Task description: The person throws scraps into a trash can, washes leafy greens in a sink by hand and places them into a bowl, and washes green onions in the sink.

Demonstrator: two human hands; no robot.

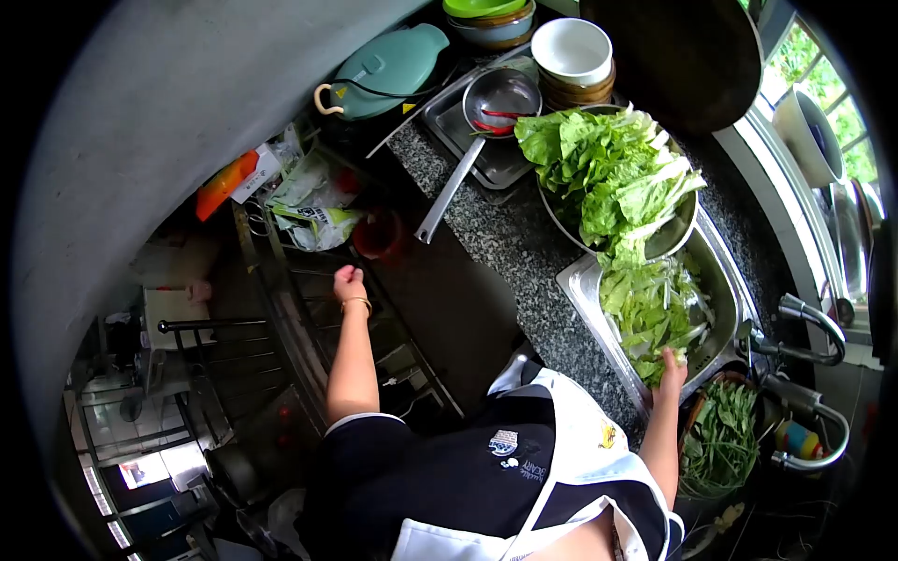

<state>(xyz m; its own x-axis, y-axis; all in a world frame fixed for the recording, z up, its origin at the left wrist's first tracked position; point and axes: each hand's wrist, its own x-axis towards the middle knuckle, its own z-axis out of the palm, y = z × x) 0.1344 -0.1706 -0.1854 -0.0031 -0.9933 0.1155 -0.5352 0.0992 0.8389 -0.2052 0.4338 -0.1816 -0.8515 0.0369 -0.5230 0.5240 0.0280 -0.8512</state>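
Observation:
My right hand (670, 372) is at the near edge of the steel sink (580, 285), its fingers closed around pale-stemmed lettuce leaves. Loose lettuce (645, 304) lies in the sink. Just beyond, a metal bowl (690, 224) holds a large heap of lettuce (608, 182) and overlaps the sink's rim. My left hand (350, 283), with a bracelet at the wrist, is stretched out to the left near a metal rack, below a dim red container (378, 234). Its fingers are curled together; anything in them is too small to tell.
A pan (503, 93) with red chillies rests on a metal tray, its handle pointing toward me. White bowls (571, 51) are stacked behind. Faucets (812, 327) stand right of the sink, near dark green leaves (720, 439). A teal appliance (388, 70) sits at the back left.

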